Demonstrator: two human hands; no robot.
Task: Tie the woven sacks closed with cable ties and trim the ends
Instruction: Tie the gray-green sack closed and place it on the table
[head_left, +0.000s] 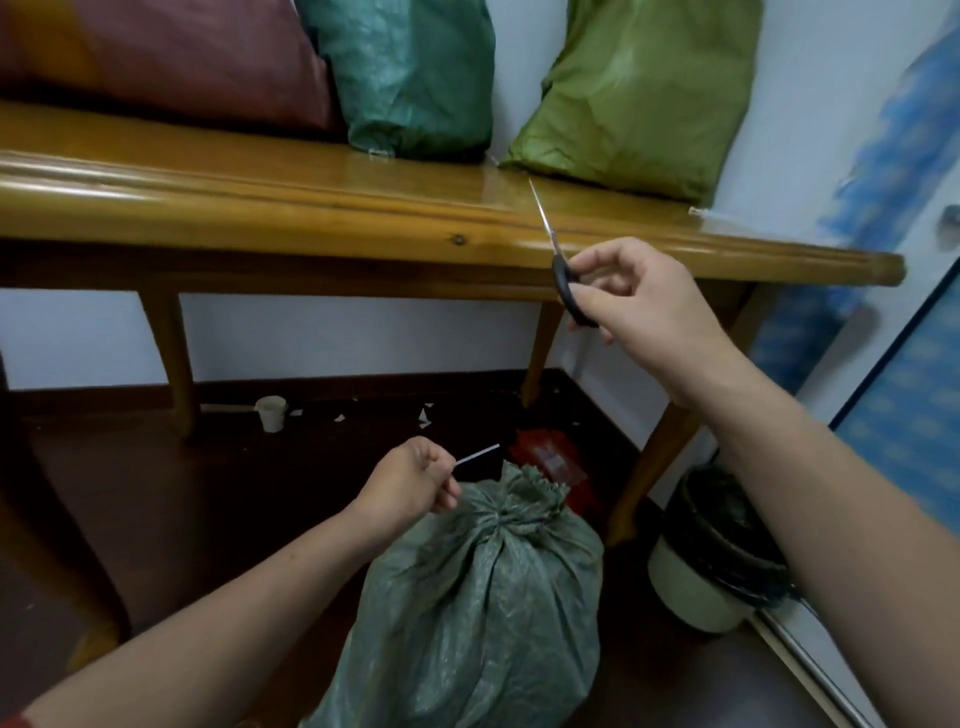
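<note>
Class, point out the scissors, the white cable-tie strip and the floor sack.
scissors (566, 291): head view, black handle.
white cable-tie strip (478, 455): head view, its middle.
floor sack (511, 519): head view, gathered neck.

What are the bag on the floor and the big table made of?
The grey-green sack looks like woven plastic: thin, crinkly, slightly shiny, gathered tight at its neck. The table looks like varnished wood: honey-brown and glossy, with light reflecting off its top.

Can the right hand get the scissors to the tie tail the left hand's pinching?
Probably yes. The right hand holds the scissors up by the table edge; only open air lies between them and the tie tail, which the left hand pinches above the green sack.
</note>
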